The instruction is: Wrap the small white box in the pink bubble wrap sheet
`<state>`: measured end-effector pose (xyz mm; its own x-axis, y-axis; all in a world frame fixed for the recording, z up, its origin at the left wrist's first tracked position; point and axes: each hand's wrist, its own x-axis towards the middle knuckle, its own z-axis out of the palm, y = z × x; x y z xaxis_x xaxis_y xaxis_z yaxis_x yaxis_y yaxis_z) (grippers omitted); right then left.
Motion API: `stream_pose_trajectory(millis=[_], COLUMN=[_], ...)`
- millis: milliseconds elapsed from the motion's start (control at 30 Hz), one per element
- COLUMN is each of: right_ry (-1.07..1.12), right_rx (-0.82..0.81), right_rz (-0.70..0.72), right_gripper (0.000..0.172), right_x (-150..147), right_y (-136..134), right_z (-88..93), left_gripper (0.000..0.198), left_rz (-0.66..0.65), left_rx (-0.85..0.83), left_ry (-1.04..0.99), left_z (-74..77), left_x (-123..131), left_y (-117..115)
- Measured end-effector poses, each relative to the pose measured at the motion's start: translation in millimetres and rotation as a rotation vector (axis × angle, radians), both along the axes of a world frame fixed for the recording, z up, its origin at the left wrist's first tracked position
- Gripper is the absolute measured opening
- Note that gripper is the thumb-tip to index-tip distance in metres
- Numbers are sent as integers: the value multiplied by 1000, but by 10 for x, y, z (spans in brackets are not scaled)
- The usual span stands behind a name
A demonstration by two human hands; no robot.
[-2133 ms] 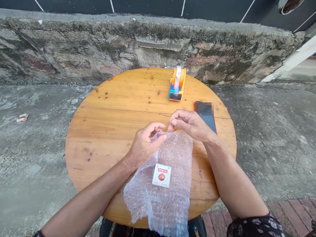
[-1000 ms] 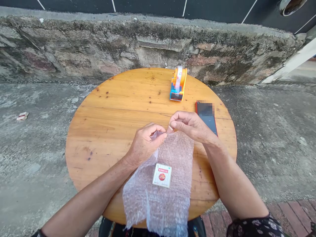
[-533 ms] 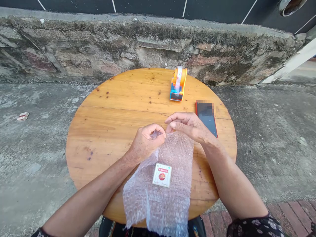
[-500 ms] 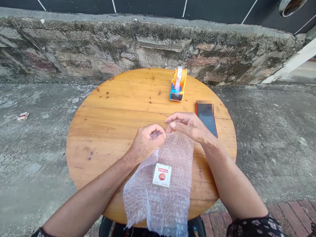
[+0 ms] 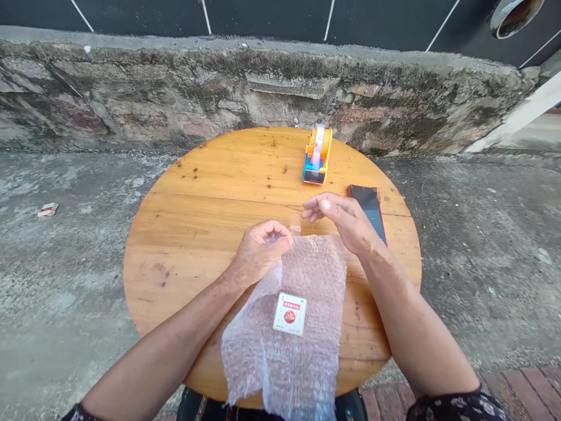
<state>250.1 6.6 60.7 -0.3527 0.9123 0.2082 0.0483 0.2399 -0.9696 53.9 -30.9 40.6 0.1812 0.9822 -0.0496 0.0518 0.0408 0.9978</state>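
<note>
A sheet of bubble wrap (image 5: 307, 368) lies over the near part of the round table and hangs past its front edge. On it rests a small square white pack (image 5: 290, 314) with red print. My left hand (image 5: 265, 248) pinches the upper left edge of the wrap between thumb and fingers. A short piece of clear tape (image 5: 295, 223) shows at the wrap's top edge, beside those fingertips. Just above and right of it is my right hand (image 5: 342, 219), its fingers loosely curved and apart, with nothing visible in them.
An orange and blue tape dispenser (image 5: 318, 155) stands toward the far side of the wooden table (image 5: 197, 222). Partly behind my right hand lies a phone (image 5: 370, 207) with a red edge. A stone wall (image 5: 175, 99) runs behind the table.
My right hand has drawn away from the left fingertips, up and to the right, and the clear tape piece now shows between them. My left hand keeps its pinch on the wrap.
</note>
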Motion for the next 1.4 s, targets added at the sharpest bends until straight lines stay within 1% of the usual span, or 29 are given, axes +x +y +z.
stream_pose_trajectory(millis=[67, 167, 267, 333, 433, 500, 600, 700, 800, 833, 900, 1000, 1067, 1133, 1200, 1300, 1400], right_ry=[-60, -212, -332, -344, -342, -345, -332, -312, -305, -304, -307, -307, -301, -283, -266, -255, -241], right_rx=[-39, -101, -115, -109, -126, -144, -157, -184, -216, -221, -216, -209, -223, -243, -263, -296, -324], right_rz=[10, 82, 135, 146, 168, 155, 123, 119, 106, 101, 101, 112, 111, 111, 123, 150, 154], right_gripper=[29, 30, 30, 28, 18, 13, 11, 12, 12, 12, 12, 13, 15, 17, 20, 23, 23], right_x=[37, 51, 17, -19, -74, -103, -123, -124, -120, -119, -115, -113, -114, -113, -107, -94, -99], right_y=[-2, -38, -67, -70, -68, -74, -88, -101, -108, -108, -103, -94, -93, -101, -116, -140, -153], right_z=[33, 103, 127, 98, 24, -19, -48, -39, -27, -31, -55, -110, -134, -130, -101, -57, -73], left_gripper=[11, 12, 13, 13, 12, 12, 13, 15, 25, 28, 30, 22, 15, 13, 14, 16, 16], left_rz=[18, 20, 20, 17, 11, 9, 8, -16, -77, -97, -126, -143, -118, -75, -47, -38, -48], left_rx=[-15, -24, -40, -44, -34, -43, -89, -155, -214, -228, -245, -241, -213, -192, -191, -206, -209], left_ry=[-30, -45, -20, -4, 6, -5, -49, -185, -333, -331, -257, -130, -68, -28, -21, -39, -67], left_z=[-2, -8, -13, -14, -13, -10, -9, -20, -32, -32, -24, 3, 24, 38, 37, 12, -14], left_x=[-8, -16, -18, -19, -19, -19, -22, -40, -75, -86, -103, -95, -74, -52, -39, -44, -66], left_y=[9, 12, 9, 9, 14, 15, 13, 19, 31, 33, 32, 19, 9, 5, 6, 13, 18])
